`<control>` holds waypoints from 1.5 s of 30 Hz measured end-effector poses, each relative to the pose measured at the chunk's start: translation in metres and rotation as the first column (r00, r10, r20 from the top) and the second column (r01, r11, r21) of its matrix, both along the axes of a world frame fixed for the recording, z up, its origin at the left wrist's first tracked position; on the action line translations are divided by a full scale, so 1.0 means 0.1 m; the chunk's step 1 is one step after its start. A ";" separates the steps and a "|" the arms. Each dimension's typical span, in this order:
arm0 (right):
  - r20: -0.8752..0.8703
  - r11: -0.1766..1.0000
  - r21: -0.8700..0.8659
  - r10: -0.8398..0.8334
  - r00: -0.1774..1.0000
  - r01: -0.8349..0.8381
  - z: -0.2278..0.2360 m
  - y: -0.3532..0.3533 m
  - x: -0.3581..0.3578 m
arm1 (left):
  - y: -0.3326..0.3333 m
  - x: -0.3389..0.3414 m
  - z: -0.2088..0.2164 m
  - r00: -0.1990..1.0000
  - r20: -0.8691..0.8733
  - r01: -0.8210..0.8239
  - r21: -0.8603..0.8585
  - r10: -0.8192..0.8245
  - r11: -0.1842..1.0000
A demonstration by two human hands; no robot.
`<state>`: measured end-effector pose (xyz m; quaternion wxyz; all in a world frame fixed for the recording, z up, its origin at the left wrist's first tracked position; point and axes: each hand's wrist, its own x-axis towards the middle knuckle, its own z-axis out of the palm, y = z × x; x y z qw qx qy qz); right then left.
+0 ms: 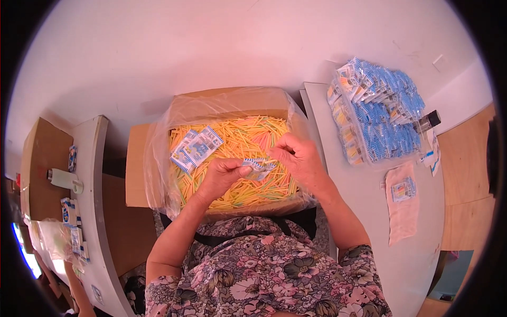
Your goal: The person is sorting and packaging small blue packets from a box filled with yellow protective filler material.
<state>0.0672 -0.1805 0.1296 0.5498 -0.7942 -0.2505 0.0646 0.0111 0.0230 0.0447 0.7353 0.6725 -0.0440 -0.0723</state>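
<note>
My left hand [215, 177] is closed, with thumb and fingers pinching a small blue-and-white plastic packet [260, 169] over an open cardboard box [138, 182]. At the packet's upper right edge, the thumb and fingers of my right hand [300, 158] are pressed together; whatever lies between those fingertips is too small to make out. Thin yellow, orange and green sticks [248, 132] fill the box, which is lined with clear plastic film [158, 132]. Two similar flat packets [206, 143] rest overlapping on the sticks to the left of my hands.
On the right-hand table [364, 222], a clear tub [362, 140] is heaped with filled packets [383, 113]. A dark-capped jar [426, 121] and a pink cloth [402, 216] are nearby. On the left table stand a pale bottle [63, 180] and another carton [45, 158]; another person's arm [78, 290] shows.
</note>
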 end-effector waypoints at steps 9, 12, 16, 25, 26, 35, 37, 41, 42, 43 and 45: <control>0.089 0.991 -0.111 0.085 0.992 -0.075 0.03 0.12 -0.03 | -0.06 0.01 -0.02 0.996 -0.056 0.073 0.013 -0.072 0.997; -0.072 0.997 0.037 0.074 0.995 -0.072 -0.02 0.07 -0.01 | -0.05 0.01 -0.06 0.995 -0.086 0.041 -0.055 -0.046 0.998; 0.209 0.995 0.088 0.028 0.977 -0.047 -0.11 0.12 0.01 | -0.04 0.02 -0.07 0.996 -0.079 0.041 -0.076 -0.047 0.996; -0.065 0.980 0.181 -0.072 0.995 0.082 -0.12 0.25 -0.01 | -0.02 -0.02 -0.13 0.997 -0.071 -0.030 -0.201 0.017 0.979; -0.064 0.981 0.178 -0.069 0.996 0.079 -0.14 0.26 0.01 | -0.01 -0.02 -0.12 0.997 -0.070 -0.033 -0.205 0.020 0.978; 0.157 0.987 0.163 -0.006 0.988 -0.020 -0.22 0.26 -0.08 | 0.02 0.00 -0.14 0.997 -0.054 -0.066 -0.270 0.053 0.961; 0.170 1.000 -0.003 -0.029 0.985 0.029 -0.30 0.21 -0.16 | -0.02 0.01 -0.16 0.997 -0.043 -0.080 -0.272 0.070 0.959; 0.084 0.993 0.025 -0.119 0.989 0.118 -0.52 0.07 -0.24 | -0.24 0.08 -0.21 0.997 -0.054 -0.062 -0.295 0.048 0.954; 0.074 0.985 0.086 -0.159 0.985 0.152 -0.54 0.01 -0.26 | -0.24 0.07 -0.13 0.992 -0.054 -0.123 -0.109 0.118 0.986; 0.071 0.971 0.137 -0.205 0.976 0.194 -0.54 -0.10 -0.29 | -0.24 0.06 -0.07 0.984 -0.028 -0.174 0.067 0.176 0.982; 0.100 0.959 0.136 -0.265 0.959 0.250 -0.49 -0.44 -0.40 | -0.07 0.07 -0.11 0.987 0.059 -0.154 0.120 0.148 0.981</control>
